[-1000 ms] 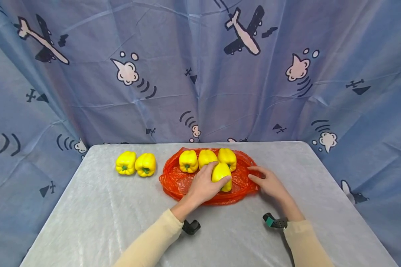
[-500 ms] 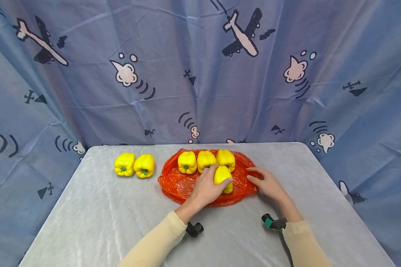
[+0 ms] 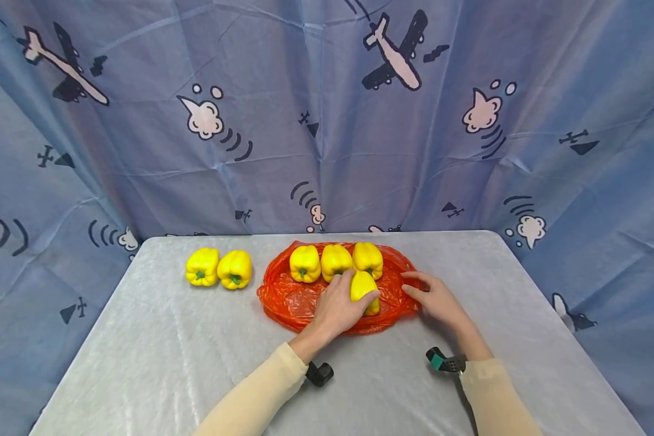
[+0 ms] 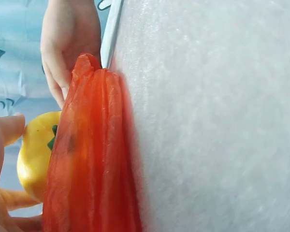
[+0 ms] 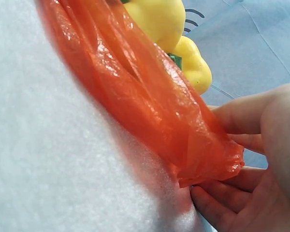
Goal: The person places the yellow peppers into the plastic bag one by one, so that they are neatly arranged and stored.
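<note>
An orange-red plastic bag (image 3: 276, 298) lies spread with its mouth up on the table. Three yellow bell peppers (image 3: 305, 264) sit in a row along its far side. In front of them my left hand (image 3: 335, 306) grips another yellow bell pepper (image 3: 364, 287), thumb on the near side and fingers on the far side. The left wrist view shows this pepper (image 4: 35, 159) with its green stem, partly behind the bag's wall. My right hand (image 3: 442, 304) holds the bag's right edge; in the right wrist view the bag's rim (image 5: 217, 162) runs between thumb and fingers.
Two more yellow bell peppers (image 3: 218, 269) stand side by side on the grey-white table (image 3: 158, 339), left of the bag. A blue curtain (image 3: 327, 121) with airplane prints hangs behind the table's far edge.
My left hand has shifted slightly to the right together with its bell pepper, which now stands a little farther from the back row. The right hand stays at the bag's edge.
</note>
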Motion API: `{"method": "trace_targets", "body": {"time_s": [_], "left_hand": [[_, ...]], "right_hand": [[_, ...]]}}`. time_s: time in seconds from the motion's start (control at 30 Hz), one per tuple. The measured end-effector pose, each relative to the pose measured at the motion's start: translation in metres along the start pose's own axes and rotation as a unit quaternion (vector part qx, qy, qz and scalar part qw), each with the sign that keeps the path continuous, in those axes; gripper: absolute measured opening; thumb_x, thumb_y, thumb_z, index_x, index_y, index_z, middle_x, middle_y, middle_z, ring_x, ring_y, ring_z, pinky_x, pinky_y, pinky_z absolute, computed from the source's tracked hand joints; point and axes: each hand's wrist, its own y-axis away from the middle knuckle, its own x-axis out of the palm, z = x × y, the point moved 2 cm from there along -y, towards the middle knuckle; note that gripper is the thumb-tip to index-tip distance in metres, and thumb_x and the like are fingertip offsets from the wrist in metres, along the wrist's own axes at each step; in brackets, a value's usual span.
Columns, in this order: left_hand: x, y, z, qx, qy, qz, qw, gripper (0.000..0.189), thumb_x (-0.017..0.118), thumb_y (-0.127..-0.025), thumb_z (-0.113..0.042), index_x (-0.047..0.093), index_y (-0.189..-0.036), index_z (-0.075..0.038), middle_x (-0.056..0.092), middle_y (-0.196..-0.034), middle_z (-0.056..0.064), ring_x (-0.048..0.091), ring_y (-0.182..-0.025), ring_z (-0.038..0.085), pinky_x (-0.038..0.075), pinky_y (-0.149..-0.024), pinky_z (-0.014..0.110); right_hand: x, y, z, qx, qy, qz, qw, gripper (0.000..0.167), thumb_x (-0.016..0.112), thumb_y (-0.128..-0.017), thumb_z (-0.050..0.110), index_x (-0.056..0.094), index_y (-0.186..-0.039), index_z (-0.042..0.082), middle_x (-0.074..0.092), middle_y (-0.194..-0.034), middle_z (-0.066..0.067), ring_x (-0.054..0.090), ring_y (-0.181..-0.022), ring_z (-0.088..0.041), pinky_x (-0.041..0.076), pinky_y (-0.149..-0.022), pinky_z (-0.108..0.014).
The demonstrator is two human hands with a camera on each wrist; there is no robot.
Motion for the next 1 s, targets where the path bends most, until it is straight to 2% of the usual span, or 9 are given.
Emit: {"method": "trace_targets", "body": {"time_s": [0.2,0.33,0.43,0.6,0.83,1.0], "left_hand": [[-0.012,0.001,-0.001,0.009,-0.008,0.023,0.9997,0.078,0.06,-0.094,-0.062,0.046,-0.15,-0.01,0.058,-0.137,0.013,0.059,-0.117,0.031,0.048,-0.1,0.05],[-0.025,0.004,-0.002,0.032,-0.024,0.028,0.9988,0.071,0.059,-0.097,-0.055,0.048,-0.149,-0.008,0.055,-0.144,0.012,0.056,-0.127,0.03,0.045,-0.106,0.049],[-0.036,0.006,-0.001,0.059,-0.041,0.021,0.9972,0.063,0.059,-0.099,-0.049,0.052,-0.146,-0.008,0.058,-0.142,0.01,0.056,-0.128,0.029,0.045,-0.106,0.048],[-0.054,0.009,0.001,0.088,-0.059,0.011,0.9943,0.053,0.059,-0.1,-0.043,0.058,-0.139,-0.006,0.063,-0.132,0.011,0.06,-0.12,0.029,0.049,-0.101,0.048],[-0.083,0.007,0.01,0.088,-0.074,-0.02,0.9932,0.044,0.06,-0.1,-0.038,0.064,-0.128,-0.005,0.066,-0.121,0.012,0.062,-0.109,0.028,0.053,-0.093,0.047],[-0.105,0.004,0.024,0.083,-0.088,-0.057,0.991,0.038,0.063,-0.098,-0.033,0.067,-0.125,-0.006,0.067,-0.115,0.011,0.063,-0.105,0.027,0.053,-0.09,0.046]], "right_hand": [[0.0,-0.001,-0.001,0.0,0.0,0.002,1.0,0.046,0.061,-0.102,0.029,0.058,-0.14,0.003,0.047,-0.149,-0.027,0.035,-0.141,-0.049,0.026,-0.114,-0.067],[0.0,-0.001,-0.001,0.007,0.0,0.006,1.0,0.047,0.061,-0.102,0.03,0.057,-0.141,0.004,0.045,-0.15,-0.028,0.034,-0.141,-0.049,0.026,-0.113,-0.067],[0.0,0.0,-0.002,0.011,-0.001,0.009,0.9999,0.048,0.061,-0.103,0.031,0.056,-0.141,0.004,0.044,-0.15,-0.028,0.035,-0.141,-0.049,0.027,-0.113,-0.067],[-0.001,0.0,-0.002,0.015,-0.004,0.011,0.9998,0.048,0.061,-0.103,0.031,0.056,-0.142,0.004,0.044,-0.151,-0.028,0.035,-0.14,-0.049,0.027,-0.113,-0.067],[-0.002,0.0,-0.002,0.009,-0.002,0.007,0.9999,0.047,0.061,-0.102,0.029,0.057,-0.141,0.003,0.046,-0.149,-0.028,0.035,-0.141,-0.049,0.026,-0.114,-0.066],[-0.001,-0.001,0.0,0.013,0.002,0.011,0.9999,0.047,0.061,-0.102,0.03,0.057,-0.141,0.004,0.045,-0.15,-0.028,0.034,-0.141,-0.049,0.026,-0.114,-0.067]]}}
